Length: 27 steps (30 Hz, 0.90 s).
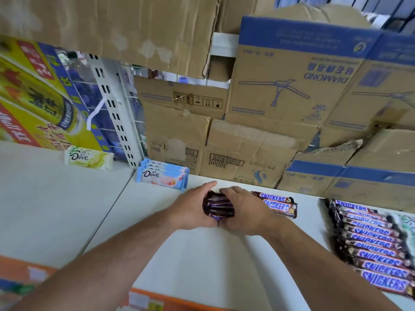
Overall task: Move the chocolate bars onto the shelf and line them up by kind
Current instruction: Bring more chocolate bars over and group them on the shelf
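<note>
Through the head camera, the left hand [193,207] and right hand [244,212] are each closing their grip round one stack of Snickers bars [219,206]. They are squeezing it from opposite sides, low over the white shelf [202,254]. The stack is sitting between the blue Dove bars [162,175] and a long row of Snickers [372,245]; its count is unclear, perhaps four. The bars are looking light and fairly stiff, though their glossy wrappers are probably sliding on one another, so pressing the long sides near the middle seems safest.
</note>
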Each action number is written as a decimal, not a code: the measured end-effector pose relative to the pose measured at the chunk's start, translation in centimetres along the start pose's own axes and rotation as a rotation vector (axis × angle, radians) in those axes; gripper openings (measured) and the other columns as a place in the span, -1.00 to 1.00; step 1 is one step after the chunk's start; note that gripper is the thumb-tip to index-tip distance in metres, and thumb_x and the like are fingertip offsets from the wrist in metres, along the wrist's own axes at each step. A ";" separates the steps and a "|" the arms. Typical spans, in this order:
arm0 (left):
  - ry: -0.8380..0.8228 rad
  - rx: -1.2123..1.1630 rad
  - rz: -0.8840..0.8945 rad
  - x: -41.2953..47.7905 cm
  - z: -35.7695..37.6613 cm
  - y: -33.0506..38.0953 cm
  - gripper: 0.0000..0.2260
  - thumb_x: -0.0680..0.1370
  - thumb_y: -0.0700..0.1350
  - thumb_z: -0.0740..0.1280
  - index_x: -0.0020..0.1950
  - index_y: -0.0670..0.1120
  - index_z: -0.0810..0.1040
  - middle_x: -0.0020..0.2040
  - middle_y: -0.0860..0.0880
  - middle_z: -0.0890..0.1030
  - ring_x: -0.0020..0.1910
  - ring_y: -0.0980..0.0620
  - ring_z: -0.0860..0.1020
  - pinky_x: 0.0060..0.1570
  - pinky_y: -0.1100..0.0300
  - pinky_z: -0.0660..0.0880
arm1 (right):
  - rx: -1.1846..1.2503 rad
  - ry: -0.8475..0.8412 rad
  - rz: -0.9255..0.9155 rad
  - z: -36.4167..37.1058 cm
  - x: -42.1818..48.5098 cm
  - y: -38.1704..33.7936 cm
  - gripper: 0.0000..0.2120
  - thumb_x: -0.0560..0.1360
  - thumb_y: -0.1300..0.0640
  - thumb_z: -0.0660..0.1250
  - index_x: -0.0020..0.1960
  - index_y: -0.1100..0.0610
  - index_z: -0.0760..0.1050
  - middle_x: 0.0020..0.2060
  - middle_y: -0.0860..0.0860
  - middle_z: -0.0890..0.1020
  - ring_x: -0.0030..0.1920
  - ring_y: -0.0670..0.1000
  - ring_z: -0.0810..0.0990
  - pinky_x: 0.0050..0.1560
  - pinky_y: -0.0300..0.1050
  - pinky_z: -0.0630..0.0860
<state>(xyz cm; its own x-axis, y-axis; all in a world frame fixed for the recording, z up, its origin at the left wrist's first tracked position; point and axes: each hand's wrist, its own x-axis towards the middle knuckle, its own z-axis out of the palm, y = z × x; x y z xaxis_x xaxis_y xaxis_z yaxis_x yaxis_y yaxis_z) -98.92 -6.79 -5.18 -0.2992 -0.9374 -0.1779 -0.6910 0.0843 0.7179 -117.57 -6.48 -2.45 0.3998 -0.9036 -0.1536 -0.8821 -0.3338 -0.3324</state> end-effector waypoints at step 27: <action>0.012 0.024 0.030 -1.4 -0.2 0.1 -0.05 0.19 0.05 0.50 0.53 0.10 0.18 0.38 0.04 0.40 0.31 0.01 0.42 0.37 -0.02 0.33 | -0.055 0.318 0.040 3.5 -4.0 -1.2 -0.46 0.47 -0.20 0.16 0.34 0.05 0.51 0.22 -0.01 0.59 0.13 0.12 0.54 0.20 0.08 0.50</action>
<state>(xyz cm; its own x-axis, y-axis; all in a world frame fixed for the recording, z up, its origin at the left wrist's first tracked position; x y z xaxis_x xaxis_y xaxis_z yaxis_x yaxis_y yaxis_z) -98.48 -5.53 -4.72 -0.3119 -0.9385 -0.1481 -0.6974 0.1203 0.7065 -117.22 -1.48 -4.73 0.2741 -0.9520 0.1361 -0.9113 -0.3023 -0.2795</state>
